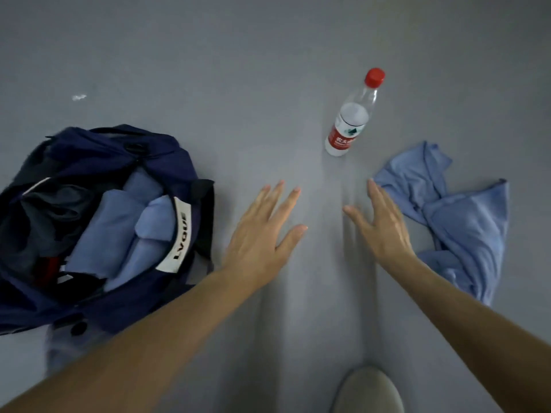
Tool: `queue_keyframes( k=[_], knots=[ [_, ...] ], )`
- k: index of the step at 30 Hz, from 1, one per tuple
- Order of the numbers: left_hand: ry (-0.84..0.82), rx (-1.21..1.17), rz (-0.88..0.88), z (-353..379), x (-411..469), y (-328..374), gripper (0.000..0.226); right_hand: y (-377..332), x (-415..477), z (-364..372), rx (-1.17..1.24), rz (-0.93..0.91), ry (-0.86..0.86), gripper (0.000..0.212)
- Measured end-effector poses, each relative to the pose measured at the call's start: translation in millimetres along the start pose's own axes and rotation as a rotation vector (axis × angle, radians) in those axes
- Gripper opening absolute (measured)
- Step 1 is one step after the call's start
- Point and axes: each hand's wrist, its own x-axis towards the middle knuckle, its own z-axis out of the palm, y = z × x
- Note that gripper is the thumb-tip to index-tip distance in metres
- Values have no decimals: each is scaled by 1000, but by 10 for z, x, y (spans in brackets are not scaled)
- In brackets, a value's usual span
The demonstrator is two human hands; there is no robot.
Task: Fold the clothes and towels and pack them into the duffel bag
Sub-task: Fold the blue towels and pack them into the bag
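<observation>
Right hand [384, 225] and left hand [262, 234] are both spread and empty; if I sweep carelessly at the crumpled cloth [465, 222], I may knock the bottle [351, 120] over.

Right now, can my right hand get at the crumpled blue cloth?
Probably yes: the open right hand is right beside the blue cloth, fingertips at its near edge, with nothing lying between them.

A bare strip of grey floor [322, 293] is left down the middle of the frame. It is bounded at the left by the open navy duffel bag [167, 156], at the right by a crumpled light-blue cloth [465, 222], and above by a standing water bottle [348, 123].
</observation>
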Motion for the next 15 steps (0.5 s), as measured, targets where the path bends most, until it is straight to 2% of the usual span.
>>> queue_keyframes(
  k=[3,7,12,15],
  knots=[
    [-135,8,-5,475,151,243,66,743,37,-318,-147,142,73,82],
    [-266,8,-20,829,350,524,66,1403,16,-433,-232,258,-41,79],
    [-306,32,-39,1023,438,612,65,1341,140,-471,-224,158,28,69],
    [-338,36,-66,1003,425,629,63,1204,505,-444,-42,204,-10,82]
  ],
)
